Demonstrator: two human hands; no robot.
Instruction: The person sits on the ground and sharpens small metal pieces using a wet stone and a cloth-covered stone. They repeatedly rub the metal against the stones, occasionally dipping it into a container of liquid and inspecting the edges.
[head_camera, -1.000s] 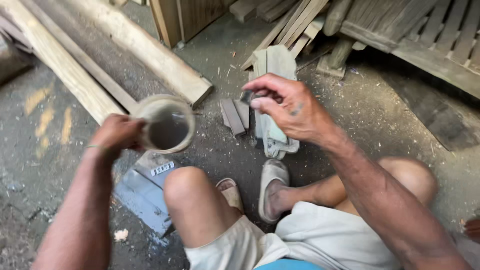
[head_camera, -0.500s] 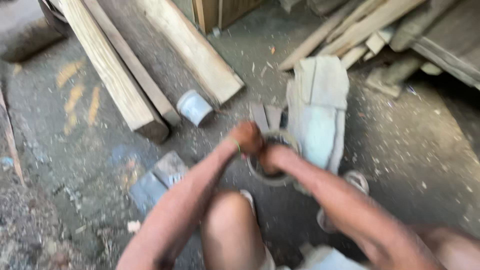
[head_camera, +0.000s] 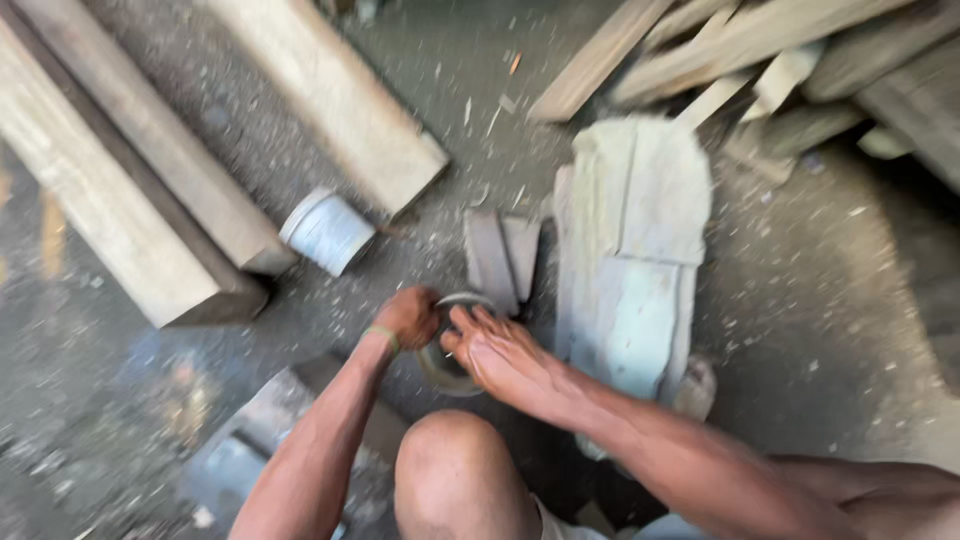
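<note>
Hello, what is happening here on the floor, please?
A person sits low on a dusty floor and holds a small round cup with both hands: the left hand grips its rim, and the right hand reaches into it. A white can lies beside wooden beams; a pale flat stone lies just ahead.

We see our two hands crowded low over the floor (head_camera: 820, 300): the left hand (head_camera: 408, 316) and right hand (head_camera: 500, 350) meet at a small round bowl (head_camera: 450, 370); our knee (head_camera: 455, 470) blocks the near side; two dark small slabs (head_camera: 500, 255) stand just beyond the bowl; a pale flat stone block (head_camera: 630, 260) walls off the right; a small tin can (head_camera: 328, 232) and heavy timber beams (head_camera: 130, 190) bar the left; a metal plate (head_camera: 255, 440) lies under the left arm; bare floor opens far right, past the stone block.
</note>
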